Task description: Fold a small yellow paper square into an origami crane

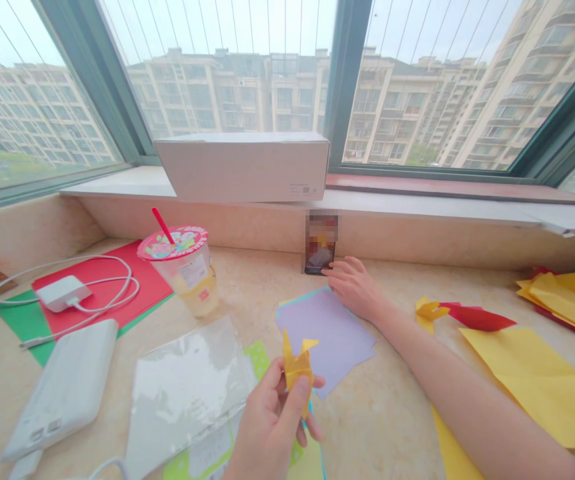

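Note:
Between the thumb and fingers of my left hand (277,413) is a small folded yellow paper figure (298,365) with pointed tips sticking up. My right hand (355,290) reaches forward, fingers stretched out, its fingertips at the lower edge of a phone (320,243) propped upright against the ledge. The phone's screen is blurred. Beneath and in front of the right hand lie lavender paper sheets (317,333), with a blue edge showing under them. Below the left hand, a clear plastic sleeve (187,393) and green dotted paper (257,360) are partly covered.
At left stand a drink cup (192,280) with a red straw, a white power bank (67,390), and a charger (62,293) on red and green paper. Yellow sheets (542,387) and a red-and-yellow folded paper piece (477,317) lie at right. A white box (247,167) sits on the sill.

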The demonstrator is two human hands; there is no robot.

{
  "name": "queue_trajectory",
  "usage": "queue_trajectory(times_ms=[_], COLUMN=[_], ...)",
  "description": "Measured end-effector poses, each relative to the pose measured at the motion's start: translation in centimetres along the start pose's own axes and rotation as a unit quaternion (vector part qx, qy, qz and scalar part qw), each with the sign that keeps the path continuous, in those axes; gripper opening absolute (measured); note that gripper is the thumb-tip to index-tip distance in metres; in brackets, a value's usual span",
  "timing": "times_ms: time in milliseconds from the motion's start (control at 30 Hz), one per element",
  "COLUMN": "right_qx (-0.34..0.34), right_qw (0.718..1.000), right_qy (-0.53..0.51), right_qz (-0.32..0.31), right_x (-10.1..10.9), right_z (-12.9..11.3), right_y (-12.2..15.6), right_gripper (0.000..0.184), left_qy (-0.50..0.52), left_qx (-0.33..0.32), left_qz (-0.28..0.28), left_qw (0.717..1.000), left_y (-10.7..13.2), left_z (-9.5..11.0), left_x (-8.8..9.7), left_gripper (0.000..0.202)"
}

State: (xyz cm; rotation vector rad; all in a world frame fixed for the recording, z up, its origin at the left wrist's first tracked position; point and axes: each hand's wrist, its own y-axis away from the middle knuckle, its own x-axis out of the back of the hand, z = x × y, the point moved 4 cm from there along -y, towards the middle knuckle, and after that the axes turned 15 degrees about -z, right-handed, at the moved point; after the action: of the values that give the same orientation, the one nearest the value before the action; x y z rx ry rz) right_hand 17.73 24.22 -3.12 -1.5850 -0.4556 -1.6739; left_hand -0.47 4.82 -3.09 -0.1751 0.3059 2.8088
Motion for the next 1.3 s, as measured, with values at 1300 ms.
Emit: queue_trajectory(times_ms=[1300], right_qx=[-0.007], right_qw=[1.000], right_qy=[-0.004], right_qz=[0.020], right_x=[0.2], right_z=[0.0], right_y=[0.3], right_gripper=[0.022], left_qy=[-0.006], left_qx=[-0.013], left_qz=[0.039], left_qw=[0.999], left_y=[0.7], left_z=[0.9], left_x=[-0.6], left_gripper=[0.040])
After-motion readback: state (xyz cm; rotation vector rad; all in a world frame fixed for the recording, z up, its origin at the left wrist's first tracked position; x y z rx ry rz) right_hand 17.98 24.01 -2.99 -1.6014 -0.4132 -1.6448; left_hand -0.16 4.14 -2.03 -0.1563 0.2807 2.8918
